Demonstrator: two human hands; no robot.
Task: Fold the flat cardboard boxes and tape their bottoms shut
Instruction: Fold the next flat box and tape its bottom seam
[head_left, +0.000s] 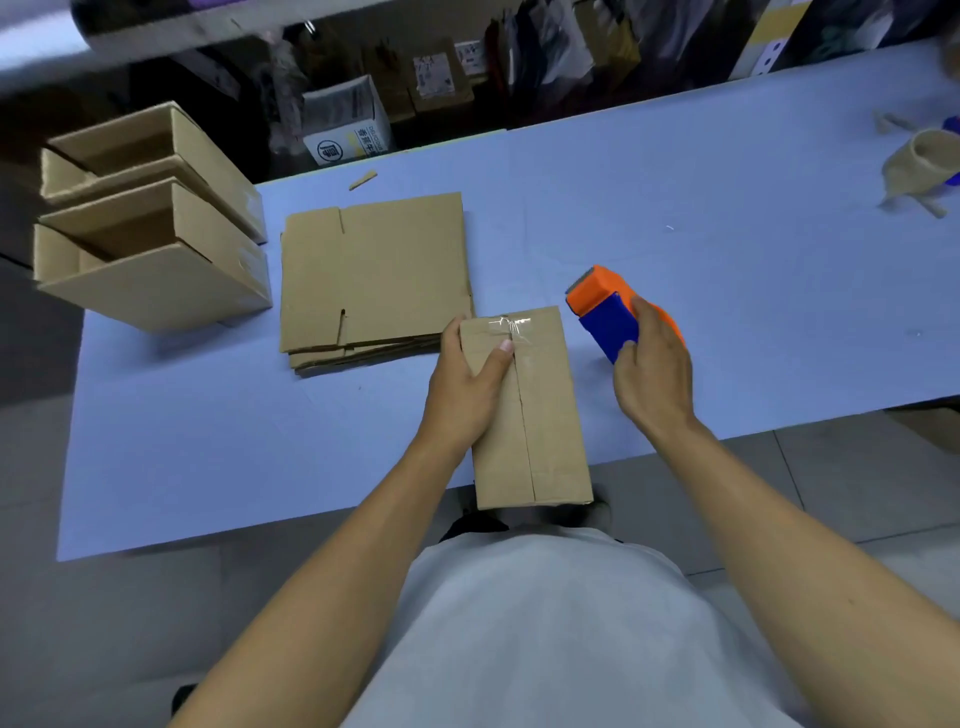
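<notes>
Step in hand: taping bottom seam of folded brown cardboard box, lying bottom-up at near edge of blue counter. L hand grip: fingers wrapped on box side, thumb pressing clear tape on seam's far end. R hand grip closed round orange-blue tape dispenser, just right of L grip. Rest of seam looks bare; next prob. needs dispenser back on seam, pulled toward body.

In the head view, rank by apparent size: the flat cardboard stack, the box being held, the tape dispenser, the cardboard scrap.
1. Flat cardboard stack
2. Held box, though it sits nearer the camera, so that order is unsure
3. Tape dispenser
4. Cardboard scrap
</notes>
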